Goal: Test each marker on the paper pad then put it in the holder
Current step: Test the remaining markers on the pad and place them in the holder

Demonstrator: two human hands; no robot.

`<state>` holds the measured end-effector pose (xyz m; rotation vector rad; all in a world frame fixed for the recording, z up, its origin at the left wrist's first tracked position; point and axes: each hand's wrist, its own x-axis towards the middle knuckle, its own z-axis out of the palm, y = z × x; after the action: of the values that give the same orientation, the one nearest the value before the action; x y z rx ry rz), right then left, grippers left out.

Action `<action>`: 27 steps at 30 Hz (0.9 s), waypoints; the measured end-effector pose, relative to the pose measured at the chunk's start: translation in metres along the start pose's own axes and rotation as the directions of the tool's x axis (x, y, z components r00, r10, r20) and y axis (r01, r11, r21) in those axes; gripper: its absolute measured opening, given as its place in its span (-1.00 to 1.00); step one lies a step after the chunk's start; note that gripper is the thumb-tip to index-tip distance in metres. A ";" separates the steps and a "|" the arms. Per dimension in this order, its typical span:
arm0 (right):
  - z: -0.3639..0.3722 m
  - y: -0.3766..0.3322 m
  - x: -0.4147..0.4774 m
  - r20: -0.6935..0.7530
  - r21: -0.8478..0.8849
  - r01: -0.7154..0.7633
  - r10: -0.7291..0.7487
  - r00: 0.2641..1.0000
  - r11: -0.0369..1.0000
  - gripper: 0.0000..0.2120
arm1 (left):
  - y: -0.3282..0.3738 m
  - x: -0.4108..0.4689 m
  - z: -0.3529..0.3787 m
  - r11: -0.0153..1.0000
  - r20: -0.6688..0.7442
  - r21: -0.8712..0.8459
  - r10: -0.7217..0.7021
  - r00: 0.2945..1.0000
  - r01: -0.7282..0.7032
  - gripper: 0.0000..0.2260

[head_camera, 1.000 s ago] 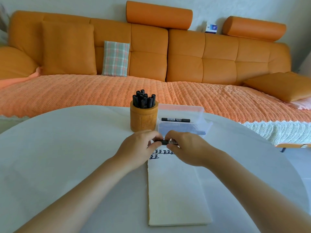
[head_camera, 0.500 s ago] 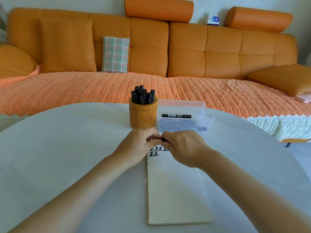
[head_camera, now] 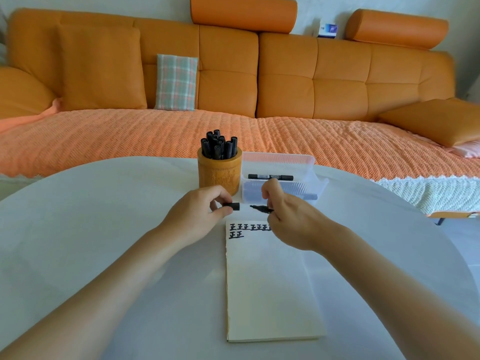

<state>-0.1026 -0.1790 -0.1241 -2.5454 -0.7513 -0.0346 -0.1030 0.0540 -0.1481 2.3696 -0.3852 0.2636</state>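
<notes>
Marker (head_camera: 261, 208) uncapped, held above far edge of pad (head_camera: 270, 281); right hand (head_camera: 288, 216) grip closed on barrel. Left hand (head_camera: 200, 214) pinches cap (head_camera: 233, 206). Light, stiff, smooth plastic; hold mid-barrel, clear of wet tip. Wooden holder (head_camera: 219, 175) beyond, left of clear box (head_camera: 306, 178). Pale desk (head_camera: 104, 229).

The two hands, pressed together over one black marker a second ago, are now drawn apart above the top edge of the paper pad (head_camera: 270, 281). The left hand (head_camera: 200, 213) pinches the freed cap (head_camera: 233, 206); the right hand (head_camera: 291, 216) grips the uncapped marker (head_camera: 261, 208), tip bared toward the cap.
</notes>
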 end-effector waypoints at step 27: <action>0.037 -0.001 -0.012 -0.054 0.678 -0.223 0.350 0.935 0.701 -0.83 | -0.021 -0.007 0.017 0.993 0.262 0.112 0.006 0.965 -0.037 -0.23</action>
<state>-0.1176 -0.1669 -0.1583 -1.8964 -0.2102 0.0930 -0.1011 0.0589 -0.1759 2.5237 -0.5320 -0.0194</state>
